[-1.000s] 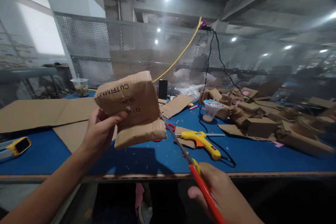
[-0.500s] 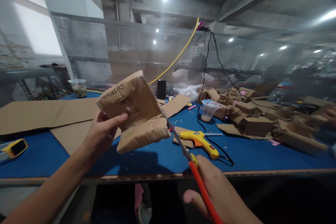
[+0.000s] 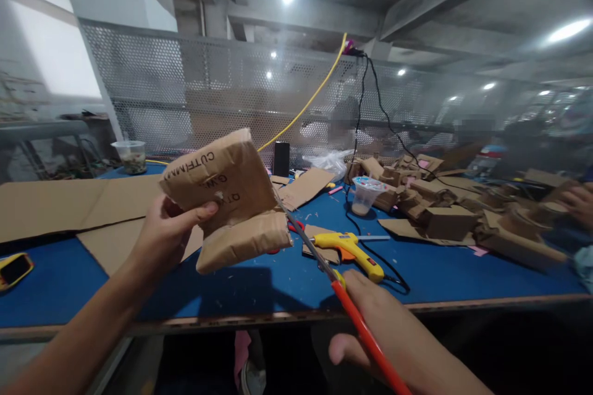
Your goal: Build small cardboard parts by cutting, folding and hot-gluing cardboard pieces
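Observation:
My left hand [image 3: 173,228] grips a bent piece of brown cardboard [image 3: 222,185] with printed letters, thumb on its front face and fingers behind. The cardboard is folded along its lower part and held above the table. In my right hand [image 3: 375,308] is a pair of scissors [image 3: 319,256] with red and yellow handles. Their blades point up and left, and the tips meet the cardboard's right edge at the fold. Just beyond the blades lies a yellow glue gun [image 3: 349,248] with a glue stick poking out of its back.
Flat cardboard sheets [image 3: 69,207] cover the table's left side. A plastic cup [image 3: 365,197] stands behind the glue gun, near piled cardboard pieces [image 3: 449,222]. At the far right another person's hand [image 3: 579,203] shows. A yellow tape measure [image 3: 17,270] lies at left, and a phone [image 3: 281,159] stands behind.
The view has shifted slightly, so most things sit a little further left. Both hands keep their holds, and the scissors remain at the cardboard's edge. Red handles now show behind the cardboard.

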Tool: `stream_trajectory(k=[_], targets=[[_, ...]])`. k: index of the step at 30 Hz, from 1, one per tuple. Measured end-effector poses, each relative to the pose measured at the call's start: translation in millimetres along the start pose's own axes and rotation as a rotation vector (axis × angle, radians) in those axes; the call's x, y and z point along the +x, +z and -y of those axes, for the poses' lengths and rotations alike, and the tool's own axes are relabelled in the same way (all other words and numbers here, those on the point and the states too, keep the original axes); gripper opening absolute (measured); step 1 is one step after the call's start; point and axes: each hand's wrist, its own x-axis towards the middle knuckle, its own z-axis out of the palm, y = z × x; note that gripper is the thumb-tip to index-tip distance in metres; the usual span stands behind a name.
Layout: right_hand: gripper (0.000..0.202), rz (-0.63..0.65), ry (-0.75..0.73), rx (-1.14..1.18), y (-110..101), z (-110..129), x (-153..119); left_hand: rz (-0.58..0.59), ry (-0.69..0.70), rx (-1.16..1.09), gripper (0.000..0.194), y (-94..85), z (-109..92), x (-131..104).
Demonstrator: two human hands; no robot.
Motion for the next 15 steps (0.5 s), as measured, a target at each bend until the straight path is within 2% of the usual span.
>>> stream_trajectory(k=[4, 6, 9, 12, 15], targets=[[0.071, -0.259, -0.158, -0.172, -4, -5, 5, 0.032, 0.075, 0.015, 0.038, -4.0, -5, 0], [0.063, -0.345, -0.215, -0.193, -5, -5, 7, 0.045, 0.09, 0.014, 0.037, -4.7, -7, -1], [0.058, -0.412, -0.237, -0.181, -2, -5, 8, 0.086, 0.11, -0.015, 0.033, -2.0, -9, 0], [0.059, -0.421, -0.236, -0.122, 2, -6, 9, 0.102, 0.118, -0.042, 0.03, 5.1, -11, 0], [0.057, -0.44, -0.231, -0.099, 4, -8, 11, 0.088, 0.042, -0.08, 0.035, 13.7, -15, 1]])
